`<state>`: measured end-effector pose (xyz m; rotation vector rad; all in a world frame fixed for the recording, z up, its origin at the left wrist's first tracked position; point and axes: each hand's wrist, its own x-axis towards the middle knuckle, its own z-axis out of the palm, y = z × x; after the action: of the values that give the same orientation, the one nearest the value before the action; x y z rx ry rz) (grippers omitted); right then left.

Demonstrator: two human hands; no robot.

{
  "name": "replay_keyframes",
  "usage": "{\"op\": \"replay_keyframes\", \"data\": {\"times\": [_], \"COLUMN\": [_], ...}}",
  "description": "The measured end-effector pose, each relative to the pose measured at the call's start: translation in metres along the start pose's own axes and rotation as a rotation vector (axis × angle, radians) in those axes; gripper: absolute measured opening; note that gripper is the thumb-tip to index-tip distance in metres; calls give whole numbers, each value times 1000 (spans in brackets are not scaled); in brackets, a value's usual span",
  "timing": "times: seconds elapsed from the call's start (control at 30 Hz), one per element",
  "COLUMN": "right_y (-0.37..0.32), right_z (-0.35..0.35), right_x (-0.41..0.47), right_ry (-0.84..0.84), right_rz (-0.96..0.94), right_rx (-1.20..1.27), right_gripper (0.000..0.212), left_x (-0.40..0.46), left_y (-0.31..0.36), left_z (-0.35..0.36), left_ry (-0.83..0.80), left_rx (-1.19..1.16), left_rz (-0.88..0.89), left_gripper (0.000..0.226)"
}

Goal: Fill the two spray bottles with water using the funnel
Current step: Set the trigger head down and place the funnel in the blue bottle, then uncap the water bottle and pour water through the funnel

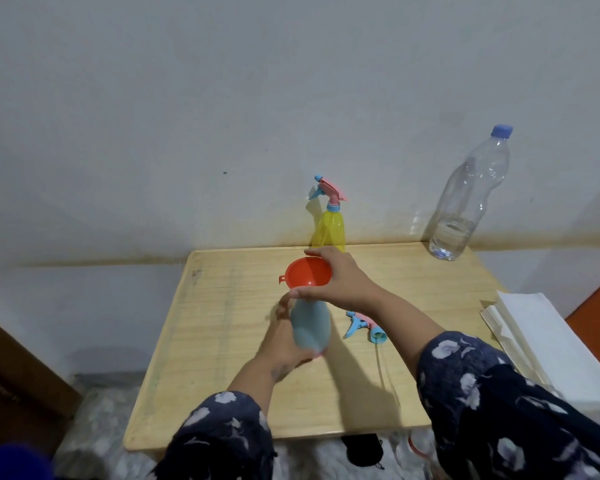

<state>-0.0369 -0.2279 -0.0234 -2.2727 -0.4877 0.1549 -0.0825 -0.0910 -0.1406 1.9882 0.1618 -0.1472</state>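
My left hand [282, 337] grips a pale blue spray bottle [310, 325] with no spray head, upright over the middle of the wooden table [222, 341]. My right hand [340, 277] holds an orange funnel [307, 273] by its rim, seated on the blue bottle's neck. The loose blue-and-pink spray head [365, 326] lies on the table just right of that bottle. A yellow spray bottle [328, 230] with its spray head on stands at the table's back edge, behind the funnel.
A large clear plastic water bottle [465, 209] with a blue cap, holding a little water, stands at the back right corner. A stack of white paper [548, 344] lies at the right edge. The wall is close behind the table.
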Motion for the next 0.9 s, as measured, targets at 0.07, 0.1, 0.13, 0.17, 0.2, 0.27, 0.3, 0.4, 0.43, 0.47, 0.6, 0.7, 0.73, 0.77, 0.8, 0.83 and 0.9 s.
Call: {"op": "replay_keyframes", "data": {"times": [0.07, 0.1, 0.13, 0.17, 0.2, 0.27, 0.3, 0.4, 0.43, 0.47, 0.6, 0.7, 0.73, 0.77, 0.8, 0.83, 0.9], "right_y": [-1, -2, -2, -2, -2, -1, 0, 3, 5, 9, 30, 54, 63, 71, 79, 87, 104], "right_z": [-5, -8, -12, -16, -21, -32, -39, -61, -69, -76, -108, -134, -144, -154, -164, -175, -195], "right_x": [0, 1, 2, 3, 4, 5, 5, 6, 5, 4, -9, -20, -23, -26, -28, -30, -31], "right_ry": [17, 31, 46, 58, 64, 62, 57, 69, 81, 91, 143, 178, 189, 201, 214, 228, 260], "right_rz": [17, 25, 33, 42, 54, 82, 99, 160, 181, 203, 286, 351, 370, 386, 401, 414, 436], "right_rx": [76, 86, 85, 83, 82, 68, 52, -11, -37, -60, -113, -123, -117, -114, -114, -113, -106], "right_gripper": [71, 66, 62, 60, 58, 56, 55, 52, 51, 50, 47, 46, 46, 47, 47, 47, 47], "left_x": [1, 2, 5, 10, 16, 28, 33, 47, 51, 54, 63, 70, 73, 76, 81, 86, 97], "left_y": [0, 3, 7, 14, 25, 54, 72, 121, 134, 146, 180, 200, 206, 212, 218, 223, 232], "left_z": [-21, -35, -50, -64, -77, -97, -103, -101, -94, -86, -42, -7, 5, 18, 31, 44, 71], "left_ry": [18, 60, 111, 162, 205, 239, 226, 123, 78, 37, -92, -149, -157, -163, -170, -181, -202], "left_rx": [73, 72, 101, 139, 221, 314, 332, 421, 445, 461, 503, 491, 478, 466, 458, 451, 428], "left_rz": [17, -10, -18, -2, 45, 144, 178, 238, 249, 258, 279, 317, 329, 337, 343, 348, 348], "left_gripper": [92, 86, 81, 73, 62, 44, 40, 37, 36, 36, 36, 35, 34, 34, 34, 35, 36]}}
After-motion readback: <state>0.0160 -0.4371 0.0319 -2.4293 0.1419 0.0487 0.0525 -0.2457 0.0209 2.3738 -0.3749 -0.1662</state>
